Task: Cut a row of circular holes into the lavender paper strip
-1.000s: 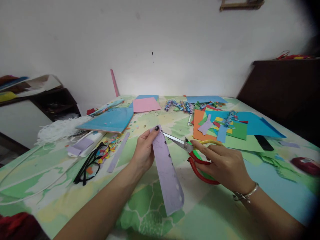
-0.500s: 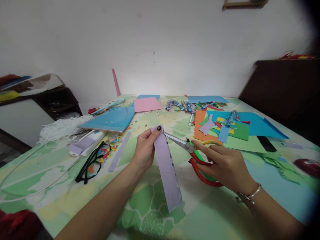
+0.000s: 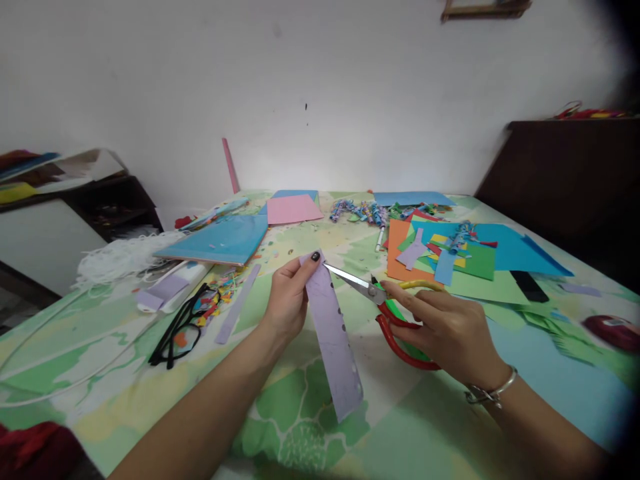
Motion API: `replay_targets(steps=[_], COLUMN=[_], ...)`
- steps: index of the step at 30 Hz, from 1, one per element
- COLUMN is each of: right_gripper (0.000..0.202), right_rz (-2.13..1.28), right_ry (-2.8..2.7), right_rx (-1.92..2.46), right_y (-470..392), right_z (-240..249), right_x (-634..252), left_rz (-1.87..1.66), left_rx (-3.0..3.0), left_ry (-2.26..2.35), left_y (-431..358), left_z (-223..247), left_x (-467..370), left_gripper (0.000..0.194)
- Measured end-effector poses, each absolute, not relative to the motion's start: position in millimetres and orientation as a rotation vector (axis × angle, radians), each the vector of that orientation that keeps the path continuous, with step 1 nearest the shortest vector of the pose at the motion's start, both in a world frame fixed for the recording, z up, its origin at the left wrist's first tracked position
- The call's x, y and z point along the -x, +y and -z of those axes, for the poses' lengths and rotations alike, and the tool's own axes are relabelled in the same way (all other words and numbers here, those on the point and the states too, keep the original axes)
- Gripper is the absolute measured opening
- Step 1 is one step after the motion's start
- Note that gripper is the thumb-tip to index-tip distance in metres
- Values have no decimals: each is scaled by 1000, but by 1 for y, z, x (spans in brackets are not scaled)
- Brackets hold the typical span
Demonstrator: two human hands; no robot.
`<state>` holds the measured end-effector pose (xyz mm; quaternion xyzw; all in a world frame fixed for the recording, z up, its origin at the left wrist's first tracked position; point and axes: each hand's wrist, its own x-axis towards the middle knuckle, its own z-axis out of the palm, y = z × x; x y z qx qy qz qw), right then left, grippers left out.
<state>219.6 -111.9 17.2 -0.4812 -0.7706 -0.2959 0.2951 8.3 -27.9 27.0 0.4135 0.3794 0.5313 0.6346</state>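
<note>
Between the thumb and fingers of my left hand (image 3: 289, 300) is the top end of a purple paper strip (image 3: 333, 347). The strip hangs down at a slant, and dark notches or spots run along its right edge. My right hand (image 3: 450, 327) is closed round the red handles of a pair of scissors (image 3: 373, 291). The scissors' blades point left, and their tips meet the strip's right edge just below my left thumb. Whether the tips are cutting through the paper I cannot tell. Behind the scissors lies something bright green, partly covered by my right hand.
Black eyeglasses (image 3: 183, 333), paper scraps and a narrow purple strip (image 3: 239, 303) lie to the left, near a blue folder (image 3: 225, 237) and white cord (image 3: 125, 260). Coloured paper sheets (image 3: 407, 263), a black phone-like object (image 3: 529, 287) and curled paper pieces (image 3: 357, 212) lie right and back.
The scissors' blades look a little more closed, with the tips still at the strip's edge. The whole view has shifted slightly; both hands keep their holds.
</note>
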Motion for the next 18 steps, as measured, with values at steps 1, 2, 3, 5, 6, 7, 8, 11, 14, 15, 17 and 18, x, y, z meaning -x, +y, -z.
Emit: replay_targets(steps=[1, 2, 3, 5, 6, 7, 8, 11, 14, 15, 17, 18], right_gripper=[34, 34, 35, 35, 35, 36, 36, 39, 48, 50, 50, 50], right_rz=[729, 661, 592, 477, 430, 397, 382, 376, 333, 324, 373, 382], right_ry=[-2041, -2030, -2012, -1961, -1932, -1899, -1862, -1722, -1615, -1604, -1585, -1586], right_rx=[1282, 1288, 1297, 1325, 1342, 1359, 1373, 1450, 1668, 1770, 1995, 2043], right_y=[-111, -111, -110, -109, -109, -108, -108, -107, -104, -102, -97, -94], right_z=[-16, -15, -14, -13, -13, -13, -14, -17, -22, -23, -24, -23], right_x=[-219, -218, -217, -216, -216, -215, -215, -217, -226, -230, -242, -249], left_rz=[-1217, -1220, -1224, -1227, -1226, -1224, -1221, -1209, -1183, -1176, -1165, -1161], left_rx=[-944, -944, -943, -944, -946, -950, -955, -973, -996, -1002, -1007, -1004], left_ry=[866, 864, 860, 848, 841, 833, 826, 803, 762, 748, 735, 741], left_y=[-28, -28, -28, -27, -27, -27, -27, -26, -26, -26, -25, -24], left_z=[-27, -27, -27, -26, -26, -25, -25, -25, -27, -27, -26, -26], left_x=[-8, -8, -8, -8, -8, -8, -8, -8, -8, -8, -8, -8], left_gripper=[29, 29, 29, 29, 28, 28, 27, 26, 27, 28, 30, 30])
